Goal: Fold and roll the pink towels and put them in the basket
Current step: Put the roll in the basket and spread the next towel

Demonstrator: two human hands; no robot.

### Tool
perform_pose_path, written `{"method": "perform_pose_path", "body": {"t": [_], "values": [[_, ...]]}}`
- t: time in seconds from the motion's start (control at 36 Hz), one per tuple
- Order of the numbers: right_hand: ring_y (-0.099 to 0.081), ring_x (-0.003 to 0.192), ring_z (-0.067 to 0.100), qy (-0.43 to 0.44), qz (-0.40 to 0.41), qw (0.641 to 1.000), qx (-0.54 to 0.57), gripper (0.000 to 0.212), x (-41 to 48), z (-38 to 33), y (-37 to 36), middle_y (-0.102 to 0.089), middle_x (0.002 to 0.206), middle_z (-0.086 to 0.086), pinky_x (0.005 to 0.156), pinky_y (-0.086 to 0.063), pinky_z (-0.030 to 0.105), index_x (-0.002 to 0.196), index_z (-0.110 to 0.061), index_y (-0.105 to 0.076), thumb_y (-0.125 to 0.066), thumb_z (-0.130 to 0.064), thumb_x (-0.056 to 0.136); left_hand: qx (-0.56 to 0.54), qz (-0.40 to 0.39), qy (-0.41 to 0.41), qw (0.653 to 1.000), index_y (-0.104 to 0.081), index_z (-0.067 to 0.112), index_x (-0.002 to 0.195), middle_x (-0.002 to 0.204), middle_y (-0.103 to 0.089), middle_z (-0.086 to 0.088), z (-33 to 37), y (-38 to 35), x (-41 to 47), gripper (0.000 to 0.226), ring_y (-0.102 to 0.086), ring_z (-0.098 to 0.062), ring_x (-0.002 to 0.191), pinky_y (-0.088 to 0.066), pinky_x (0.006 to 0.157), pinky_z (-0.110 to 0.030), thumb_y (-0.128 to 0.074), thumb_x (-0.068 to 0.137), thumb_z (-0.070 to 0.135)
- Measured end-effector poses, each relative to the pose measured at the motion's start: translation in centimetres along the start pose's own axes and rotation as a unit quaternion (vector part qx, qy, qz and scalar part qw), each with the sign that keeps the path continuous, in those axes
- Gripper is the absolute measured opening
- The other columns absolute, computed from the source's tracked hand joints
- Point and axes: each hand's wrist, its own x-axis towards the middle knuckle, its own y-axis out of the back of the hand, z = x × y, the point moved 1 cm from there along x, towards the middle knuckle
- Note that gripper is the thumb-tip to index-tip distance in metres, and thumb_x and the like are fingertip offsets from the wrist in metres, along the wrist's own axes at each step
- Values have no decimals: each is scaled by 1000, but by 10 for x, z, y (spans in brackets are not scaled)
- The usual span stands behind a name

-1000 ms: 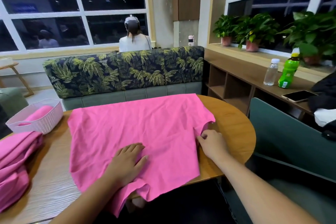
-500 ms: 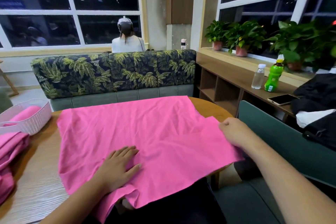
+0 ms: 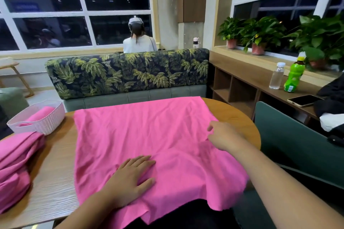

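**Pink towel spread flat, one roll already in the basket**

At 6 o'clock the left grip [image 3: 130, 178] lies spread, palm down, pressing the near edge of the pink towel [image 3: 149, 132]. The towel lies open across the table [image 3: 236, 117], its near and right edges hanging over the rim. At 3 o'clock the right grip [image 3: 223, 137] sits over the cloth with fingers loosely curled; I cannot tell whether it pinches any fabric. At 9 o'clock a pile of pink towels [image 3: 16, 158] lies bunched. At 10 o'clock the white basket [image 3: 42, 122] holds one rolled towel [image 3: 41, 114].

Half a second ago the right grip held the towel's right edge out beyond the table. It has since come back inward, while the left grip stays put.
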Motion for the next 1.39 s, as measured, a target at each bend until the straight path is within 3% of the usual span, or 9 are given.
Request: {"method": "perform_pose_path", "body": {"t": [0.17, 0.39, 0.64, 0.78, 0.92, 1.06, 1.17, 1.25, 1.39], "values": [[-42, 146, 25, 146, -97, 984, 38, 49, 28, -33, -58, -46, 159, -2, 120, -34, 40, 151, -34, -49, -48, -46, 104, -61, 88, 104, 989, -50, 39, 145, 149, -51, 22, -6, 5, 3, 64, -47, -4, 138, -35, 117, -35, -30, 95, 74], [9, 159, 38, 96, -148, 983, -52, 70, 56, -24, -88, 6, 174, -11, 119, 3, 72, 160, -56, -6, -26, -78, 97, 1, -25, 217, 976, -17, 45, 162, 173, -9, 7, -10, 5, 42, 73, -6, -26, 160, -8, 126, -57, -27, 97, 77], [-8, 160, 34, 59, -146, 982, -103, 74, 104, -5, -71, -3, 175, -10, 122, -10, 66, 162, -51, -11, -36, -74, 96, -2, -25, 168, 985, -27, 41, 158, 172, -15, 2, -6, 5, 101, 63, -9, -28, 159, -8, 124, -60, -31, 101, 67], [-24, 155, 22, 197, -118, 969, -89, 67, 84, -55, -89, -27, 169, -11, 124, -22, 55, 159, -41, -32, -46, -61, 97, 4, 13, 144, 989, -40, 33, 153, 163, -37, 3, 3, 7, 67, 79, -33, -22, 150, -29, 121, -41, -20, 87, 71], [-5, 161, 23, 269, -121, 952, -83, 71, 49, -96, -120, -7, 174, -12, 127, -7, 58, 161, -51, -17, -37, -73, 97, -118, 80, 94, 985, -59, 28, 138, 134, -63, 9, 4, 17, 6, 43, -57, -11, 123, -41, 105, -24, -55, 97, 41], [7, 161, 28, 274, -94, 952, -103, 79, 33, -100, -138, 6, 174, -12, 125, 3, 63, 162, -52, 0, -20, -84, 92, -93, 302, 266, 911, -62, 22, 124, 117, -63, 2, -35, 27, -46, 44, -60, -16, 105, -48, 94, -34, -61, 90, 50], [5, 161, 25, 283, -79, 952, -90, 82, 24, -95, -139, 1, 174, -12, 126, 2, 61, 162, -51, -3, -17, -87, 90, -3, 150, 461, 875, -61, 19, 117, 117, -61, -7, -60, 34, -61, 66, -56, -31, 116, -49, 95, -45, -51, 88, 78], [-1, 161, 24, 291, -67, 951, -77, 79, 21, -94, -139, -5, 174, -13, 127, -1, 60, 162, -51, -7, -17, -85, 91, -70, 187, 426, 882, -58, 23, 87, 95, -63, -2, -55, 38, -50, 35, -62, -31, 101, -50, 81, -41, -59, 92, 57], [-22, 156, 12, 346, -21, 938, -27, 66, 16, -93, -136, -21, 170, -20, 126, -18, 44, 161, -53, -5, -15, -66, 97, -206, 303, 315, 876, -57, 15, 96, 93, -68, -7, -24, 51, -6, 9, -65, -30, 90, -46, 75, -39, -63, 96, 22]]}}
